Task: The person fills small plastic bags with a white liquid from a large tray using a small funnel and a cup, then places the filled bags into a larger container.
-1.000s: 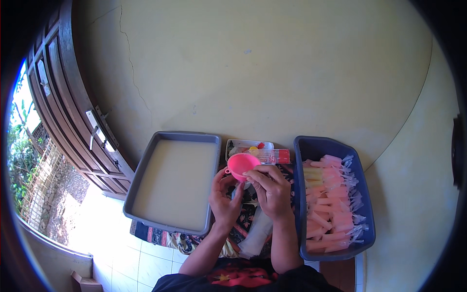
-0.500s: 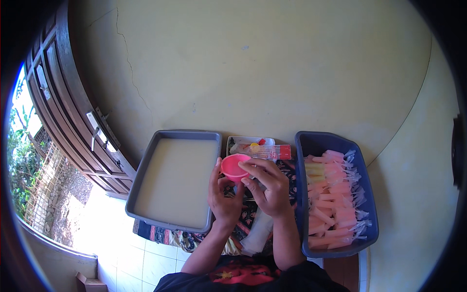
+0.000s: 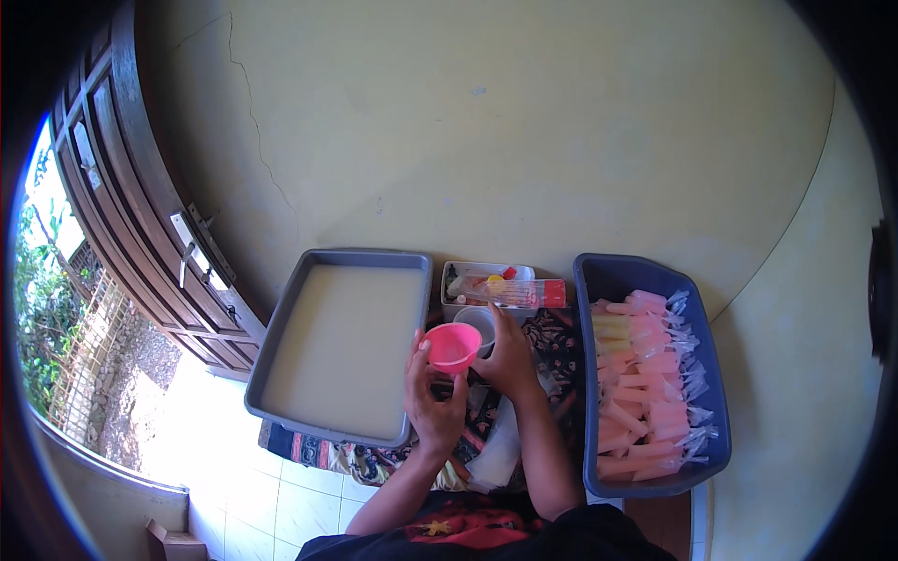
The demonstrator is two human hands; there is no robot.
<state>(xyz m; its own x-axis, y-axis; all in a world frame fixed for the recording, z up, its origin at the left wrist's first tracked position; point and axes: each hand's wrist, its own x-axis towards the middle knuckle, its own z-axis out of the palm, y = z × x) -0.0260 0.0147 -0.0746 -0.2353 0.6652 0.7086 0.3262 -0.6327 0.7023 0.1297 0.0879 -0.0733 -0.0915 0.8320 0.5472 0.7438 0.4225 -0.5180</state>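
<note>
My left hand (image 3: 435, 402) is closed around the side and underside of a pink funnel-like vessel (image 3: 453, 346), wide rim up. Its lower end is hidden by my fingers. My right hand (image 3: 510, 357) is wrapped around the right side of a pale grey cup (image 3: 477, 323), just behind the pink vessel. To my left stands a large grey tub (image 3: 253, 393) with a cloudy whitish liquid (image 3: 346, 346) in it. Clear plastic bags (image 3: 496, 458) lie below my right wrist on the dark patterned cloth (image 3: 552, 365).
A white tray (image 3: 452, 304) at the back holds a clear packet with a red end (image 3: 552, 294) and small items. On the right, a dark blue tub (image 3: 585, 374) contains many pink and some yellowish filled plastic tubes (image 3: 645, 374). A brown door (image 3: 140, 187) stands open at left.
My right hand has left the pink vessel's rim and moved back, and now grips the grey cup. The pink vessel, still in my left hand, has lowered slightly.
</note>
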